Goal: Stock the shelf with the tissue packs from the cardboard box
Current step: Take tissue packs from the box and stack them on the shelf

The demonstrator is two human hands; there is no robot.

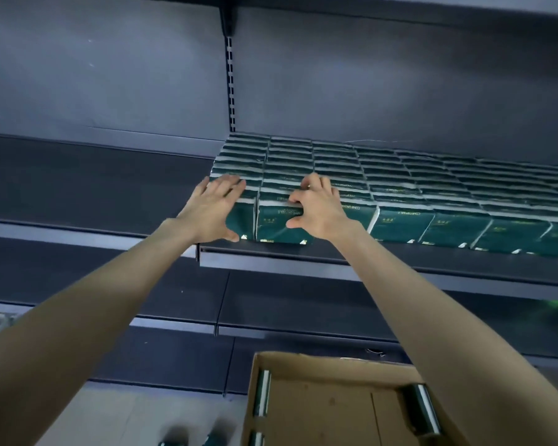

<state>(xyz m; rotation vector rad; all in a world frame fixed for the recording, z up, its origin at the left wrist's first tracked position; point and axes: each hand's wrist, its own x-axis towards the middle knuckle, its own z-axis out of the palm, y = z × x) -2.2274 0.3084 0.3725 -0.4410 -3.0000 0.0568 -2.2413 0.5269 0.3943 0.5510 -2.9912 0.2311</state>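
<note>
Rows of dark green tissue packs (400, 175) stand on edge on the shelf (335, 260), running from the middle of the frame out to the right edge and reaching back to the grey rear panel (110, 75). The part of the same shelf level at the left of the frame holds nothing. Both bare arms reach up from the bottom corners to the left end of the stock. The left hand (213, 207) lies flat, fingers straight and spread across the tops of the leftmost column, with its thumb down by the lower front corner of that column's nearest pack; it holds nothing. The right hand (318, 209) sits just beside it on the next column, fingers curled over the top edge of the front pack (277, 228) and thumb pressed on its printed face, so that it grips the pack between them. That pack stands upright at the shelf's front lip, touching its neighbours on both sides. A slotted upright (231, 85) rises behind the left end of the rows in the upper middle. A lower shelf (174, 323) crosses below. In the lower middle and right of the frame sits the open cardboard box (319, 362), with a few loose packs (261, 392) standing against its left and right walls and bare brown bottom between them. Two dark blurred shapes lie on the pale floor (110, 413) at the bottom, too unclear to name.
</note>
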